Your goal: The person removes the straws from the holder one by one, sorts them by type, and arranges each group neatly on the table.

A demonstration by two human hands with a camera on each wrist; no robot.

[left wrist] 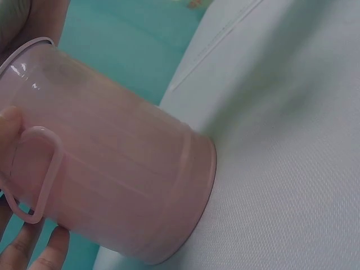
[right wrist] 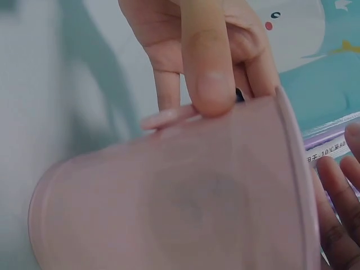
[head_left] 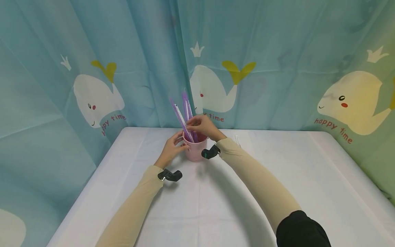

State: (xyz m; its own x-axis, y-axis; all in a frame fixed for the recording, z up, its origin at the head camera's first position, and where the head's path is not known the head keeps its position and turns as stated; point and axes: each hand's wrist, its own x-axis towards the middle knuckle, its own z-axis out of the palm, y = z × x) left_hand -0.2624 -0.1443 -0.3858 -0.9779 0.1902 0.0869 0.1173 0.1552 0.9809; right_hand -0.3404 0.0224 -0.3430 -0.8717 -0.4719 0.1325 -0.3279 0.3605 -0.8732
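A pink cup (head_left: 195, 151) with a side handle stands upright on the white table. My left hand (head_left: 170, 149) grips its left side near the rim; the thumb (right wrist: 212, 90) presses by the handle (left wrist: 52, 169). Several long, thin straws in purple-marked wrappers (head_left: 180, 116) lean in the cup and rise above its rim. Over the rim, my right hand (head_left: 203, 127) holds some of them between thumb and fingers. The right wrist view shows printed text on one wrapper (right wrist: 326, 149) beside the right fingertips. The straws' lower ends are hidden inside the cup.
A thin straw in a clear wrapper (left wrist: 216, 42) lies on the table to the right of the cup, partly behind the right forearm in the head view. A blue curtain (head_left: 148, 68) with whale prints hangs right behind the white table (head_left: 308, 178).
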